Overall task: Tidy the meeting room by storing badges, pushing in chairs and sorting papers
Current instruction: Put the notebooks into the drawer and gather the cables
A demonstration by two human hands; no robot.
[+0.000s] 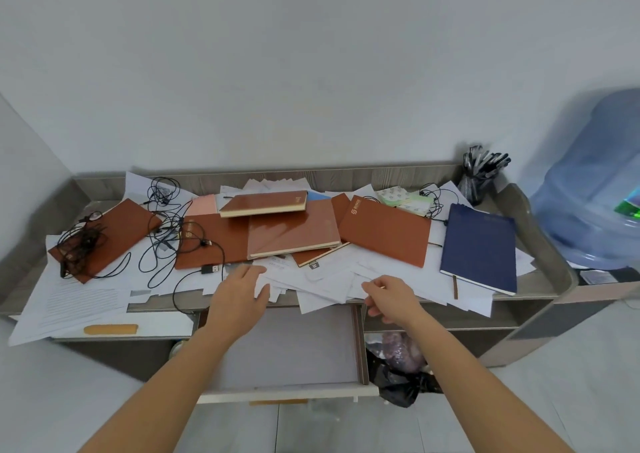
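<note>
Pinches loose papers (322, 286) with curled right hand (389, 298); rests left hand (239, 296) flat on same pile above open drawer (294, 348).

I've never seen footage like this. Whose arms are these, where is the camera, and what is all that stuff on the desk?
There is no machine here. A person wears one wide-angle camera on the head, looking down at their own bare arms. The left hand rests with fairly straight fingers on the loose papers at the front edge of the desk. The right hand curls its fingers at the same sheets; whether it grips any is unclear. Behind them lie brown notebooks, a blue notebook, tangled cables and a pen holder. Below, a drawer stands open.
</note>
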